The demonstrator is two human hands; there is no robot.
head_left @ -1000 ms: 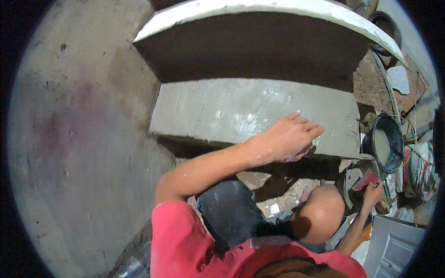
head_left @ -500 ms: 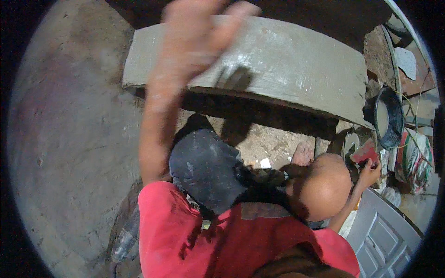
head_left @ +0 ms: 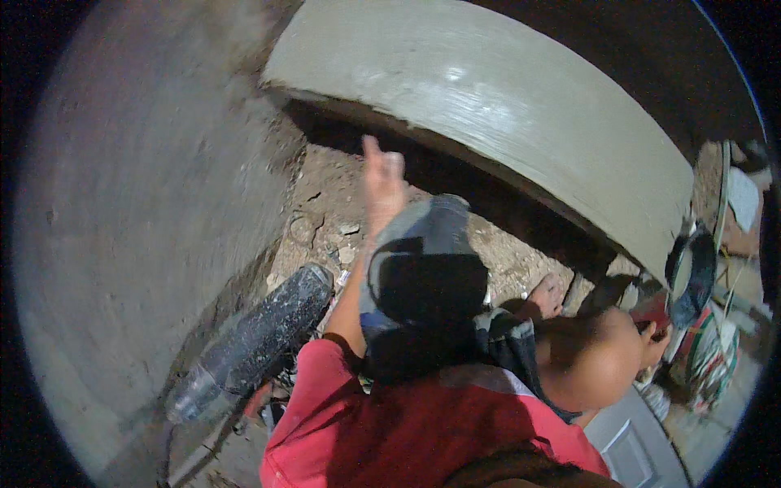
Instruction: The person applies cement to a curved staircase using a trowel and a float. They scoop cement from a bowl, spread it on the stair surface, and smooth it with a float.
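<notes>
My left hand [head_left: 384, 183] is blurred, with its fingers stretched out and nothing in them. It hovers over the dirt ground [head_left: 325, 183] beside my clothed knee, just below the near edge of a smooth grey plastered slab [head_left: 488, 89]. The slab's wet-looking face shines in the light. Off to the right, my right hand [head_left: 656, 343] is closed on a flat red rectangular block [head_left: 651, 309], partly hidden behind my bare knee. Close by the block stands a black bucket [head_left: 693, 276] with something pale inside.
A dark, white-speckled cylinder [head_left: 252, 342] lies at the left along a grey wall [head_left: 154, 195]. A printed woven sack [head_left: 706, 358] sits at the right, with a pale panelled board [head_left: 634, 443] below it. My bare foot [head_left: 545, 297] rests on the dirt under the slab.
My left hand has come down from above the slab to beside my knee. The view has turned, bringing the speckled cylinder further into sight. My right hand keeps hold of the red block.
</notes>
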